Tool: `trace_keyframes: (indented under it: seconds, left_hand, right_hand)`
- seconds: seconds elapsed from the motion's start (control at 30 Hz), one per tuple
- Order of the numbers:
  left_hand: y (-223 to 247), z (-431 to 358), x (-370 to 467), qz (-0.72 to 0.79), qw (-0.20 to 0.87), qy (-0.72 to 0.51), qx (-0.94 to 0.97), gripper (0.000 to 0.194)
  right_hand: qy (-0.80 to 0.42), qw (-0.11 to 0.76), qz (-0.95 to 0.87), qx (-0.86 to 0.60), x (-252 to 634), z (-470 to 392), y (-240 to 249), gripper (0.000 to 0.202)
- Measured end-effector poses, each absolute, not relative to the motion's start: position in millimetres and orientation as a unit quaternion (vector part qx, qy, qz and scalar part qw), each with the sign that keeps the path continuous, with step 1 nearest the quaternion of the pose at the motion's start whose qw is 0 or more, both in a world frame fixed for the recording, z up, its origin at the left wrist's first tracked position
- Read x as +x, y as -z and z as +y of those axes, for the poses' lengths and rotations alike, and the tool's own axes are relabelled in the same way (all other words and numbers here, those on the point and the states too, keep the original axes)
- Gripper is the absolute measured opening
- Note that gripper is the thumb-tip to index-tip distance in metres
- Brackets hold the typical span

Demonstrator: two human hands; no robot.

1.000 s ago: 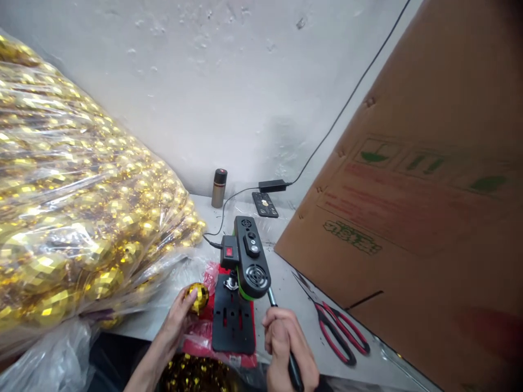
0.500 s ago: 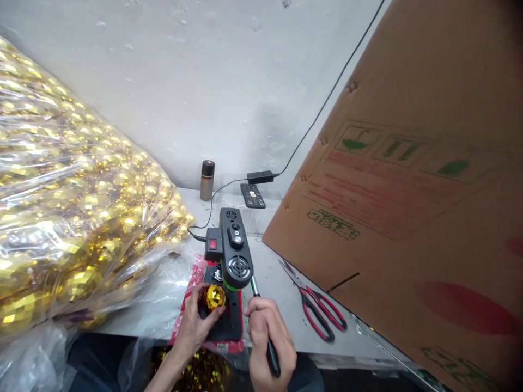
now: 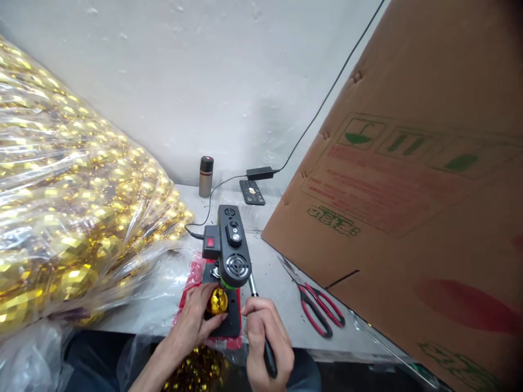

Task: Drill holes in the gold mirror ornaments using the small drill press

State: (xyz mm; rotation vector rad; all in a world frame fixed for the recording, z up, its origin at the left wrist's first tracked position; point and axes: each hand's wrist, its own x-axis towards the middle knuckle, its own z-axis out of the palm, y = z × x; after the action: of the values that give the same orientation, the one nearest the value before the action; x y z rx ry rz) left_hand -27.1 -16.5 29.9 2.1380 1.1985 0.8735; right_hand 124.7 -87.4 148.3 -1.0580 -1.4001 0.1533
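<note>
A small black bench drill press (image 3: 235, 245) with a red switch stands on a dark base plate (image 3: 231, 325). Under the front of its head, my left hand (image 3: 195, 316) has thumb and fingers around a gold mirrored ball (image 3: 218, 300), holding it over the plate. My right hand (image 3: 267, 340) is wrapped round the black grip of the press's lever (image 3: 270, 356), whose metal rod runs up to the machine's right side. The drill tip is hidden beneath the head.
A clear plastic bag (image 3: 93, 201) full of gold balls fills the left. Red-handled scissors (image 3: 316, 305) lie right of the press, before a large cardboard box (image 3: 388, 207). Behind stand a bottle (image 3: 206, 177), a phone (image 3: 252, 193) and a power adapter (image 3: 260, 173). More gold pieces (image 3: 198, 370) show below the table edge.
The gold ball in my left hand has shifted slightly right, closer under the drill head. My right hand stays on the lever. The whole view has moved a little.
</note>
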Motion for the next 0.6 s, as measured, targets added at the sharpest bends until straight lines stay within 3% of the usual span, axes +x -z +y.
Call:
trace_keyframes:
  seconds: [0.17,0.6]
  left_hand:
    - [-29,-8,-9,0.467,0.269,-0.310,0.783,0.043]
    - [-24,-8,-5,0.471,0.308,-0.307,0.767,0.047]
  right_hand:
    - [-0.082,0.646,-0.590,-0.476,119,-90,-148,0.028]
    - [-0.049,0.649,-0.565,-0.507,114,-92,-130,0.032]
